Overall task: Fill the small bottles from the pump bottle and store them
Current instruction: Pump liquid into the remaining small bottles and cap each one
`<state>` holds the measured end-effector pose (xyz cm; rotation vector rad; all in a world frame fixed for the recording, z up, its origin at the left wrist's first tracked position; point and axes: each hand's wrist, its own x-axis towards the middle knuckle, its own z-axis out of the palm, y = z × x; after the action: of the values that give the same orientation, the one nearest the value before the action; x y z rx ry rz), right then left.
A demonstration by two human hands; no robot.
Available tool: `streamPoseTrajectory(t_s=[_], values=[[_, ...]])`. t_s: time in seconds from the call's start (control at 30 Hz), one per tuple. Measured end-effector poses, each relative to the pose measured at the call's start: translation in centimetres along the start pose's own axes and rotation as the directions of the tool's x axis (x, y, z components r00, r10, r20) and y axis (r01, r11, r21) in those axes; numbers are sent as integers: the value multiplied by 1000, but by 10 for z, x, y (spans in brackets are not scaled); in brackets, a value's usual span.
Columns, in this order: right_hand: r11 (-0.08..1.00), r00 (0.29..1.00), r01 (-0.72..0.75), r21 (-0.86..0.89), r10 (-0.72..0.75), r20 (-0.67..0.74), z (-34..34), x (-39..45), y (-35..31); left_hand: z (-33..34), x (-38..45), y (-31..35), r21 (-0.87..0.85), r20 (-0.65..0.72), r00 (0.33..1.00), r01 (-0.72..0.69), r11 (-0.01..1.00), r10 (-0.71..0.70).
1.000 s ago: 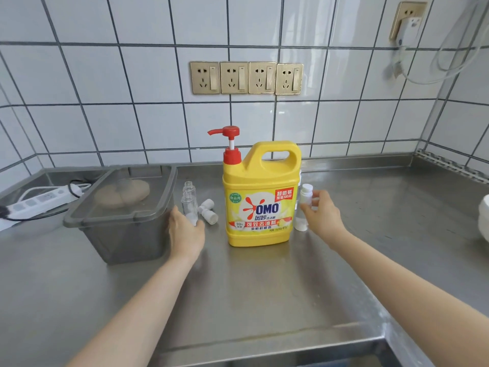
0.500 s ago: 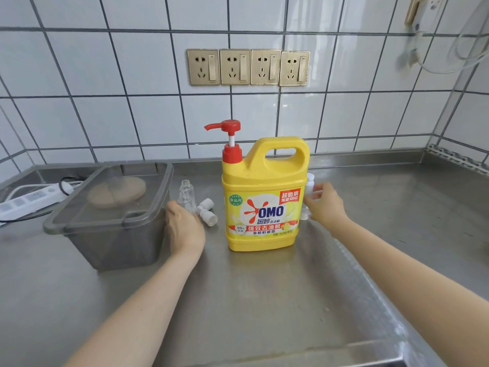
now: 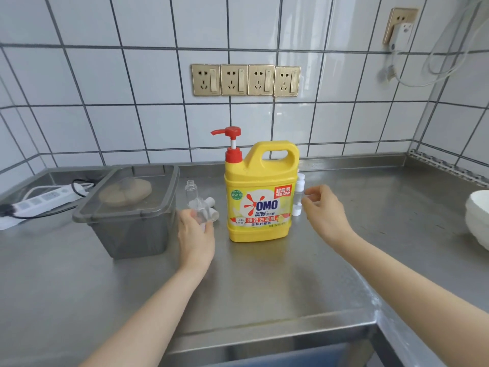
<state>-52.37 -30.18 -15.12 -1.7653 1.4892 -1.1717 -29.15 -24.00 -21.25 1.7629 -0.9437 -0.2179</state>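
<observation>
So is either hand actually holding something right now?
The left hand holds a small clear bottle by its lower body. The right hand is near a capped bottle, holding nothing.

Two bare forearms, sleeveless, no rings, watch or gloves.

The yellow pump bottle [image 3: 260,197] hides part of the capped small bottle [image 3: 298,193] behind its right side. The left hand [image 3: 196,235] covers the base of the clear bottle [image 3: 194,200], so its grip is unclear. White bowls [image 3: 477,218] are cut off at the right edge. The grey bin's [image 3: 127,215] contents are only a blurred tan shape.
</observation>
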Motion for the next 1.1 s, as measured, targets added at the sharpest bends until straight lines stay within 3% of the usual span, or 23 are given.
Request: streamPoseTrajectory(t_s=[0.23, 0.37, 0.5, 0.6, 0.73, 1.1], values=[[937, 939, 344, 59, -342, -44, -10, -20, -77, -27, -17, 30, -153, 7, 990, -141, 978, 144], [869, 869, 494, 33, -492, -51, -4, -6, -118, -39, -3, 60, -167, -19, 970, -244, 955, 244], [772, 773, 634, -42, -634, 8, 6, 22, -147, -45, 16, 80, -179, -2, 971, -234, 956, 237], [715, 740, 673, -191, -644, 196, 17, 48, -152, -46, 25, 89, -174, -14, 963, -267, 948, 269], [652, 686, 719, -240, -613, 391, 29, 65, -150, -45, 33, 93, -175, -37, 957, -291, 940, 289], [657, 654, 741, -140, -657, 376, 50, 67, -147, -59, 51, 89, -82, -114, 901, -429, 899, 419]])
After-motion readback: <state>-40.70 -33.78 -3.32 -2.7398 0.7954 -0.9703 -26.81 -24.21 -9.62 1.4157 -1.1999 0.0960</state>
